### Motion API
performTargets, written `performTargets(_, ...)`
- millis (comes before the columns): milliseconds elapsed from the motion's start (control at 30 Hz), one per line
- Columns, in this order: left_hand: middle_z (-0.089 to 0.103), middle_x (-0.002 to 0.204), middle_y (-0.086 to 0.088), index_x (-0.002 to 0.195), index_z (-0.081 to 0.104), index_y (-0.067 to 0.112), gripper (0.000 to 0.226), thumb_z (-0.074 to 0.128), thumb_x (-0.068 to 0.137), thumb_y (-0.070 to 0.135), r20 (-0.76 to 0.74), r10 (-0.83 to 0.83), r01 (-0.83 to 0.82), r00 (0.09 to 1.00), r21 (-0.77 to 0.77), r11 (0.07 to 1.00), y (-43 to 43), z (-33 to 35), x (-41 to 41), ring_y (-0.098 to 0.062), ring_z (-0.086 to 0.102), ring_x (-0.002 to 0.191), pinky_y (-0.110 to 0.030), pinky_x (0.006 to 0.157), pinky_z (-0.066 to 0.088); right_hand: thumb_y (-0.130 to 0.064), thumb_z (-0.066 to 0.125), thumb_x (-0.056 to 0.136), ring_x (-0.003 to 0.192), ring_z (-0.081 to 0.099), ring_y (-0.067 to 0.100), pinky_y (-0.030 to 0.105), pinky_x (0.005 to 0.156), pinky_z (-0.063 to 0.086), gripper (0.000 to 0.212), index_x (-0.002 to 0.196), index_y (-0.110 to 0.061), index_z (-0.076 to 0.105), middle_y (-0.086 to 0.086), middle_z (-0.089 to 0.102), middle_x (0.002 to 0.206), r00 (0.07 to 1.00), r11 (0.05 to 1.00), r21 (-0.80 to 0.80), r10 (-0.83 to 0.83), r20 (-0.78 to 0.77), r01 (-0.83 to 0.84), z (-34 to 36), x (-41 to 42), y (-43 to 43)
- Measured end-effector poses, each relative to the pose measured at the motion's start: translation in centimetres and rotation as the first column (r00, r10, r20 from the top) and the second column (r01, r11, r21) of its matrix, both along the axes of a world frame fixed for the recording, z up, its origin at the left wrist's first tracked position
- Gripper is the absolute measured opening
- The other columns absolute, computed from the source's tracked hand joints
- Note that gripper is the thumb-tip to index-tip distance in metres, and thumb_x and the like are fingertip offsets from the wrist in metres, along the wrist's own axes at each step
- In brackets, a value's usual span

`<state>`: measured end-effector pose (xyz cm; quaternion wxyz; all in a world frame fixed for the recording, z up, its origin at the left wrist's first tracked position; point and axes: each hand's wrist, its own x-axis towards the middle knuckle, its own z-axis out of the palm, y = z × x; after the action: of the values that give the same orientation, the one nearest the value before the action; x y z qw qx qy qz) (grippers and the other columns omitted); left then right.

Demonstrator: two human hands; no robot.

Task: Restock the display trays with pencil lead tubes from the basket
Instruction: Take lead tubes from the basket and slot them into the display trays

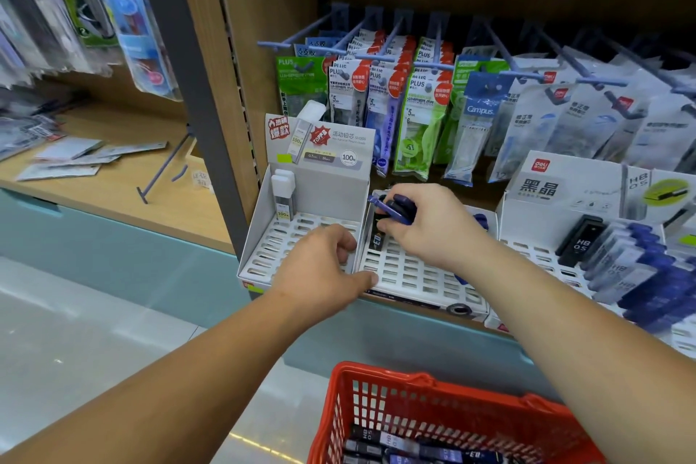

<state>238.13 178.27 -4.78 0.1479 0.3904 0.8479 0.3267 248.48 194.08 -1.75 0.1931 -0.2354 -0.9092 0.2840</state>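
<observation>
Fig.: shelf bay w/ three display trays, seen from above. The red plastic mesh basket [380,373], bottom centre, holds a loose layer of lead tubes [399,443], black and blue, lying flat. The left tray [286,237], white card w/ a slotted grid floor, holds only two clear white-capped tubes [283,192], upright in its back-left corner. The middle tray [410,275], same slotted grid, shows mostly bare slots, w/ one black tube [377,237] standing at its back-left corner. The right tray [534,252] carries a black HB tube [580,241] and a dense, tilted pile of blue-capped tubes [640,267] spilling to the front. The right hand [425,226], over the back of the middle tray, pinches a small bundle of blue lead tubes [395,209] between thumb and curled fingers, just above the black tube. The left hand [327,267] grips the middle tray at its left wall, fingers curled over the edge and thumb along the front corner. Behind, glossy hanging packs [422,113] on blue hooks [301,36] crowd the space above the trays. A grey upright post [196,105] separates a wooden side shelf [124,177] w/ flat packs.
</observation>
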Motion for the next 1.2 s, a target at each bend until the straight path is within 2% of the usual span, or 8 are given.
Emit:
performTargets(200,0.06,0.096,0.011,0.109,0.061,0.03,0.039,0.086,0.079,0.038,0.037,-0.017,0.016,0.999,0.03,0.999,0.0,-0.2,-0.3,-0.004,0.058,0.08,-0.022,0.071,0.05,-0.033,0.081,0.085,0.079,0.061,0.02,0.04,0.079,0.054,0.014,0.094,-0.026,0.073,-0.005,0.066,0.079,1.0,0.999,-0.032,-0.028,0.01,0.028,0.1,0.1,-0.5)
performTargets(333,0.069,0.088,0.005,0.104,0.068,0.026,0.011,0.069,0.094,0.025,0.189,0.007,-0.069,0.982,0.325,0.943,0.2,1.6,0.1,-0.012,0.061,0.069,-0.025,0.067,0.053,-0.037,0.084,0.082,0.072,0.061,0.023,0.041,0.075,0.053,0.021,0.083,-0.022,0.07,0.001,0.066,0.074,1.0,0.999,-0.047,-0.012,0.02,0.013,1.2,1.1,-0.2)
performTargets(500,0.072,0.076,-0.007,0.102,0.074,0.013,0.014,0.065,0.101,0.024,0.456,-0.156,-0.091,0.876,0.473,0.877,0.3,4.8,3.2,-0.007,0.062,0.059,-0.017,0.054,0.048,-0.038,0.082,0.081,0.061,0.057,0.019,0.045,0.066,0.054,0.025,0.074,-0.023,0.064,-0.001,0.061,0.065,0.979,0.992,-0.041,0.122,0.161,-0.117,2.7,2.7,-1.1)
performTargets(667,0.07,0.075,-0.006,0.105,0.071,0.008,0.01,0.062,0.101,0.01,0.524,-0.18,-0.101,0.833,0.463,0.88,0.6,5.3,4.1,-0.01,0.064,0.062,-0.022,0.059,0.054,-0.037,0.096,0.067,0.054,0.05,0.014,0.031,0.054,0.041,0.041,0.077,-0.012,0.065,-0.002,0.055,0.059,0.97,0.964,-0.241,0.16,0.184,-0.114,5.2,6.2,-0.3)
performTargets(800,0.071,0.081,-0.013,0.11,0.068,0.01,0.014,0.066,0.098,0.003,0.567,-0.188,-0.141,0.802,0.486,0.862,0.9,5.7,4.7,-0.015,0.068,0.069,-0.029,0.069,0.061,-0.027,0.088,0.079,0.051,0.041,0.021,0.025,0.045,0.03,0.034,0.098,-0.007,0.067,0.012,0.065,0.066,0.97,0.871,-0.489,0.16,0.182,-0.052,5.9,9.8,1.4)
performTargets(933,0.075,0.084,-0.015,0.109,0.068,0.006,0.018,0.072,0.093,0.001,0.589,-0.194,-0.171,0.784,0.506,0.845,1.4,5.8,5.4,-0.024,0.073,0.076,-0.036,0.078,0.063,-0.023,0.077,0.091,0.05,0.042,0.019,0.024,0.043,0.032,0.02,0.101,-0.01,0.066,0.016,0.068,0.072,0.986,0.829,-0.557,0.122,0.115,-0.037,5.7,11.7,2.2)
performTargets(1033,0.075,0.086,-0.023,0.107,0.07,0.006,0.017,0.074,0.091,0.001,0.569,-0.161,-0.209,0.806,0.529,0.822,2.0,5.8,5.9,-0.025,0.075,0.076,-0.032,0.073,0.063,-0.028,0.07,0.097,0.048,0.045,0.017,0.024,0.042,0.034,0.018,0.095,-0.01,0.066,0.012,0.067,0.067,0.993,0.851,-0.522,0.009,0.12,0.056,5.7,12.3,2.8)
performTargets(1200,0.073,0.079,-0.019,0.099,0.075,0.013,0.005,0.072,0.095,0.011,0.314,-0.098,-0.06,0.945,0.457,0.887,4.0,5.9,7.0,-0.012,0.069,0.062,-0.024,0.063,0.06,-0.04,0.059,0.102,0.048,0.047,0.015,0.023,0.043,0.036,0.033,0.099,-0.008,0.066,0.005,0.055,0.057,0.983,0.815,-0.55,-0.143,0.115,0.183,5.0,13.3,3.5)
